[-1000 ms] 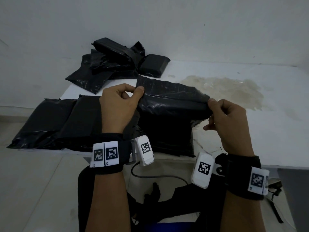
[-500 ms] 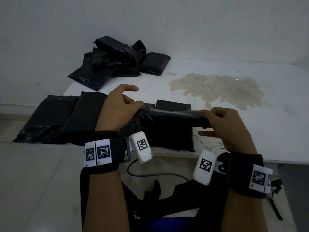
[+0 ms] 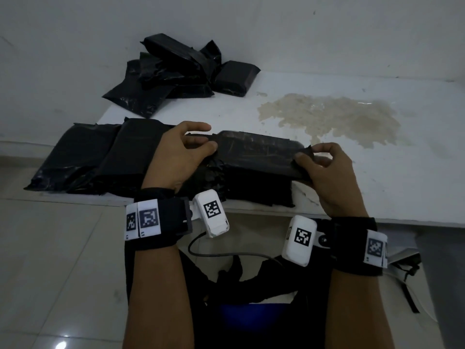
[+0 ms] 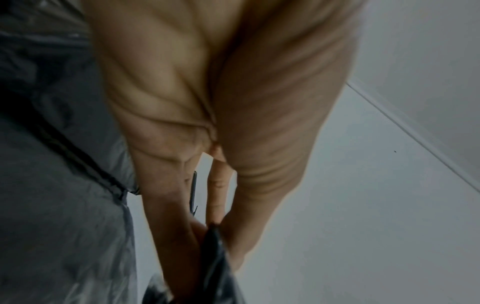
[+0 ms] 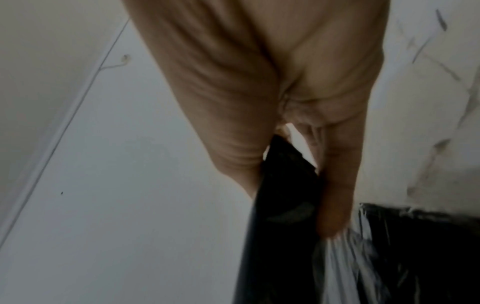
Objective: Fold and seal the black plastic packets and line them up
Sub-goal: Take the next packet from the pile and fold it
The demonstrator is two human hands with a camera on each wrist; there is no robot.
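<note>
as the fold comes over at the near edge of the white table [image 3: 377, 172], a person's left hand [image 3: 176, 157] and right hand [image 3: 324, 172] each pinch one end of the black packet's flap [image 3: 256, 152], thumb against fingers, the left forefinger lifted clear above it. the packet [image 3: 251, 190] lies flat under the flap, right at the table's front rim, with part of it crumpled beneath the left palm. the wrist views show thin, glossy film nipped between fingertips and little else. the risk, as it looks from here, is a skewed or wrinkled seal: slack film pulled harder at one end could set the flap down crooked, and a slippery pinch could let a corner spring back. being so near the rim, the packet could also slide off if pushed. just left, two flat packets [image 3: 83, 157] lie side by side, one touched by the left wrist, which could nudge the row. farther back, a loose heap of packets [image 3: 176, 71] waits by the wall, and a dried stain [image 3: 334, 117] marks the tabletop to the right.
</note>
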